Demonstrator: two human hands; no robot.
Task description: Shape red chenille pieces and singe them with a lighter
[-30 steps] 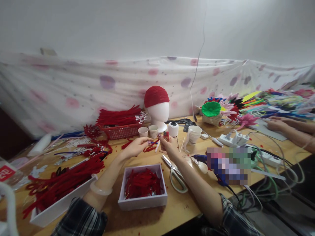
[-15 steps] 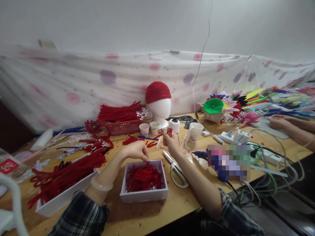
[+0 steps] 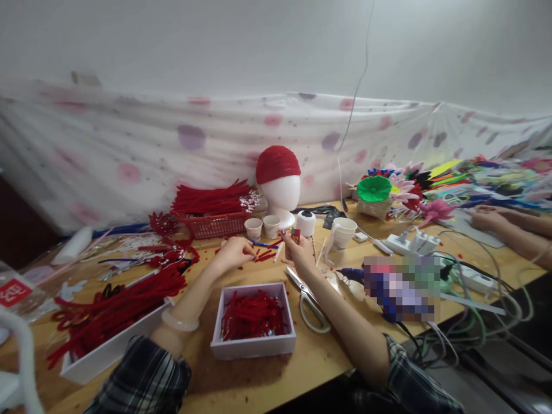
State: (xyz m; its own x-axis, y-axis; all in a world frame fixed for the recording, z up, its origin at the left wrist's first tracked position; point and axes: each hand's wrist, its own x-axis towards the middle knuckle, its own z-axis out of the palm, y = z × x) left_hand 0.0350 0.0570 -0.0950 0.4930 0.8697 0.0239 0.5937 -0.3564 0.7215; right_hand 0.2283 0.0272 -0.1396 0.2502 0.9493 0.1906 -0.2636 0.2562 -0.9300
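Note:
My left hand (image 3: 236, 253) reaches over the table beside the short red pieces (image 3: 265, 255), fingers bent together; whatever they hold is too small to make out. My right hand (image 3: 297, 248) is closed around a small red lighter-like object (image 3: 295, 234), in front of the white spool (image 3: 306, 223). Nearer to me stands a white box (image 3: 253, 348) full of short red fuzzy pieces (image 3: 254, 313). Scissors (image 3: 308, 302) lie between that box and my right forearm.
A foam head (image 3: 282, 192) with a red cap, a red basket (image 3: 218, 225) of red stems, paper cups (image 3: 253, 229) and a white mug (image 3: 344, 233) stand behind. Left is a long box (image 3: 116, 352). Cables and another person's hands (image 3: 491, 218) are at right.
My left hand has moved up and away from the white box to the red pieces on the table. My right hand stays nearly in place, still closed.

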